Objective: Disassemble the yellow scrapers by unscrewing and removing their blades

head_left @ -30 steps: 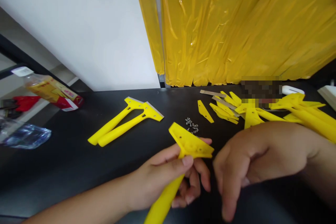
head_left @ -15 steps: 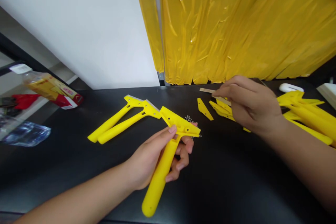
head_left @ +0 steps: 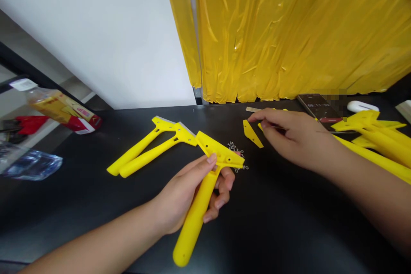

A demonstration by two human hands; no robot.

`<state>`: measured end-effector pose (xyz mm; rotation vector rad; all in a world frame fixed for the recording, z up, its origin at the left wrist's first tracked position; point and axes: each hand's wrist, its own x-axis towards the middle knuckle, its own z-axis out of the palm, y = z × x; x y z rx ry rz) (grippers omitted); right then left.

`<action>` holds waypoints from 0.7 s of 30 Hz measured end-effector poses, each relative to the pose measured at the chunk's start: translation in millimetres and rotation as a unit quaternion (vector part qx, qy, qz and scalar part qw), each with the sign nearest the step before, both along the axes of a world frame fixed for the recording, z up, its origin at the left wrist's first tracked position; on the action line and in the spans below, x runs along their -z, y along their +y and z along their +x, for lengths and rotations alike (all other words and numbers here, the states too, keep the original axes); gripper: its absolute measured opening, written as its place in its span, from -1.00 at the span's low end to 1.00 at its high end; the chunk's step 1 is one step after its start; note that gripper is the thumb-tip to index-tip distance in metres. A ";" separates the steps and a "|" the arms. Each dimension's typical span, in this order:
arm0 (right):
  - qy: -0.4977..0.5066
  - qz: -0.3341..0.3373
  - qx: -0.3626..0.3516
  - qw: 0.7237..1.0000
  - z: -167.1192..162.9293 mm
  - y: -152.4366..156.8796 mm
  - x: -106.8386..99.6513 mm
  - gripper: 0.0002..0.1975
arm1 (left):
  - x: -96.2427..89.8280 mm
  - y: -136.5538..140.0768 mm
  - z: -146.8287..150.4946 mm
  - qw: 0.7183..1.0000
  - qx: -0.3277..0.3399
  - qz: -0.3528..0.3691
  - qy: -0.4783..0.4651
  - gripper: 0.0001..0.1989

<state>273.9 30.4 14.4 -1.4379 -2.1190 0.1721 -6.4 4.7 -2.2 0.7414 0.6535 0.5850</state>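
Note:
My left hand (head_left: pixel 195 184) is closed round a yellow scraper handle (head_left: pixel 195 216), its wide head tilted up and showing screw holes and no blade. My right hand (head_left: pixel 285 130) hovers over small yellow plates at the back of the table, with index finger and thumb apart and nothing seen between them. Just left of its fingertips lies a flat yellow cover plate (head_left: pixel 252 134) with two holes. A thin blade strip (head_left: pixel 252 109) rests behind the index finger. More yellow plates are partly hidden under the hand. Small loose screws (head_left: pixel 236 150) are scattered behind the scraper head.
Two yellow scrapers with blades (head_left: pixel 149 147) lie to the left. More yellow handles (head_left: pixel 379 137) are piled at right, beside a phone (head_left: pixel 316 107) and a white oval object (head_left: pixel 362 106). A drink bottle (head_left: pixel 64 105) lies at far left. Yellow plastic sheeting (head_left: pixel 289 30) hangs behind the table.
My right hand has come down and a little left toward the cover plate, and its fingers have moved off the blade strip. The phone has come into view. My left hand stays still.

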 end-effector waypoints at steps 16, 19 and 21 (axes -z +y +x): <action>-0.149 0.057 -0.143 0.977 -11.9 -88.2 48.1 -0.43 | -1.8 5.1 0.7 0.999 -0.034 0.013 0.016 -0.64; -0.140 0.088 -0.090 0.982 -15.4 -127.1 55.5 -0.25 | -1.2 5.7 0.6 0.999 -0.036 0.016 0.021 -0.63; -0.029 0.066 -0.089 0.993 -20.5 -163.6 57.7 -0.24 | -0.4 5.9 0.1 0.999 -0.036 0.013 0.024 -0.62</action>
